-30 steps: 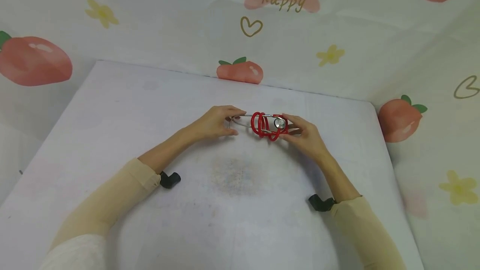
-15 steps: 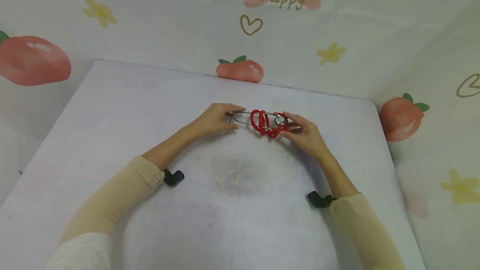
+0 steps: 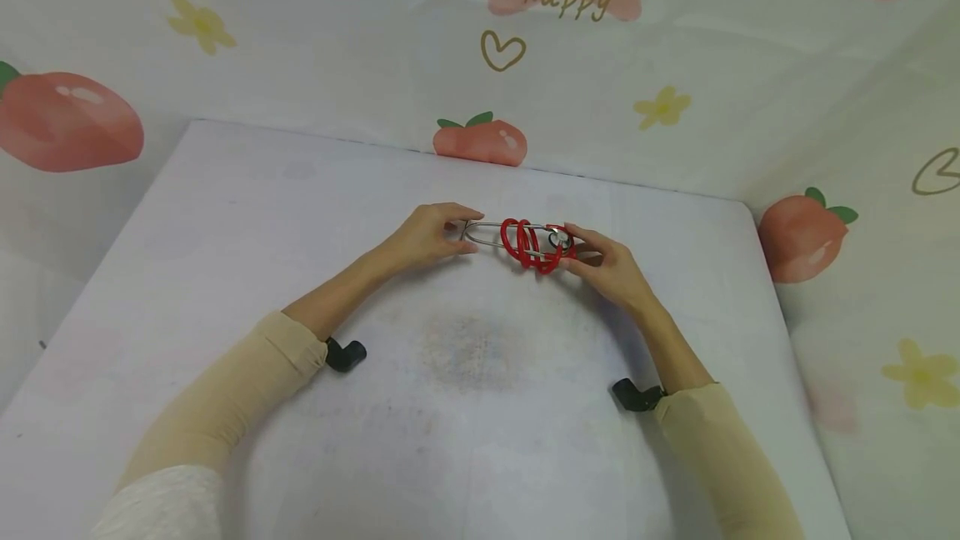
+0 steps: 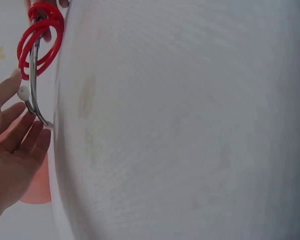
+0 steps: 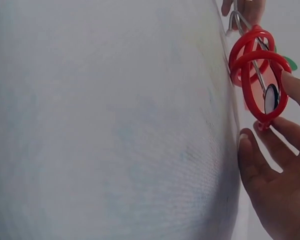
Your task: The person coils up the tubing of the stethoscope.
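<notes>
Low at the table's far middle is a stethoscope [image 3: 525, 244] with coiled red tubing and silver ear tubes [image 3: 483, 233]. My left hand [image 3: 427, 236] spans the ear-tube end, thumb below and fingers above. In the left wrist view a white ear tip [image 4: 23, 93] sits between thumb and fingers, and another ear tip [image 4: 49, 124] is close to the tabletop. With its fingertips my right hand [image 3: 611, 265] holds the other end, by the round chest piece [image 5: 271, 100]. One digit meets the red tubing [image 5: 247, 95]; others touch the loop's end.
A white-covered table [image 3: 480, 440] stretches out before me, with a brownish stain [image 3: 472, 352] near its middle. A wall sheet [image 3: 337, 48] printed with fruit and flowers rises behind it and at the right. Black wrist-worn pieces [image 3: 345, 355] stick out from both cuffs.
The left fingertips have shifted slightly left and spread from the ear tubes. The stethoscope has tipped a little, its ear-tube end slightly higher in view. My right hand has barely moved.
</notes>
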Action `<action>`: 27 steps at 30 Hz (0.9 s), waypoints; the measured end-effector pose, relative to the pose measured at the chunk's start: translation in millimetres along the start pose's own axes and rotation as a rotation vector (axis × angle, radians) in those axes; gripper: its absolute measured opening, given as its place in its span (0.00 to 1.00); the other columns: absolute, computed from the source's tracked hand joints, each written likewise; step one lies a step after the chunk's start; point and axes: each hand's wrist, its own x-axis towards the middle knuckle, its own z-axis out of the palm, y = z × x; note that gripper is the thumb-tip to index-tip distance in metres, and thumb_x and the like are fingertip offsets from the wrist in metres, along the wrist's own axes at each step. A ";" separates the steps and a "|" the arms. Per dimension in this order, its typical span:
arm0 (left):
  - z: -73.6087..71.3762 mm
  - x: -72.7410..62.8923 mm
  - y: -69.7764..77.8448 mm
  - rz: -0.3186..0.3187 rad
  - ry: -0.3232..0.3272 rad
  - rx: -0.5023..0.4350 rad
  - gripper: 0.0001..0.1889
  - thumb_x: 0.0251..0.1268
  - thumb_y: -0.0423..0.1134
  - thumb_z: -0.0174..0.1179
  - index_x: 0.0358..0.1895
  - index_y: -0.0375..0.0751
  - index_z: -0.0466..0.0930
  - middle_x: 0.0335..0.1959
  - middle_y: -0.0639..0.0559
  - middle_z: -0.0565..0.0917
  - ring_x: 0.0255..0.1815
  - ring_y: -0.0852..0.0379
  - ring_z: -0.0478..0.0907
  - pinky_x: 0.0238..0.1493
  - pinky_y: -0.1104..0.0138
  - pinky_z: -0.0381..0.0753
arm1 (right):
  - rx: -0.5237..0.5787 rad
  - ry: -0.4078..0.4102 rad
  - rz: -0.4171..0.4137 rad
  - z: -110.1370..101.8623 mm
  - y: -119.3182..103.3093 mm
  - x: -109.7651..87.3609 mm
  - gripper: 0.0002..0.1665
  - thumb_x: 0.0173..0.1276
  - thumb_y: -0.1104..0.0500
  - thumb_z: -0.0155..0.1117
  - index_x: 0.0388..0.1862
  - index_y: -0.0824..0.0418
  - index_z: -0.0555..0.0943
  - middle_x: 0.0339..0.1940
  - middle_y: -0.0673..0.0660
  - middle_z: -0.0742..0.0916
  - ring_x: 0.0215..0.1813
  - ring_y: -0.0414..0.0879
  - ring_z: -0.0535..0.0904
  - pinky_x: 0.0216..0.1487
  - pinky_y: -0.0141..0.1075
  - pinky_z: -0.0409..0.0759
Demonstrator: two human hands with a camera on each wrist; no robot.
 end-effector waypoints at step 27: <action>-16.9 -14.4 -7.0 -0.054 -0.019 0.075 0.33 0.65 0.49 0.67 0.70 0.40 0.71 0.70 0.45 0.72 0.71 0.49 0.67 0.68 0.55 0.67 | 0.003 0.019 -0.057 -8.5 7.5 -5.1 0.38 0.67 0.58 0.70 0.75 0.56 0.69 0.71 0.56 0.75 0.63 0.57 0.77 0.59 0.48 0.77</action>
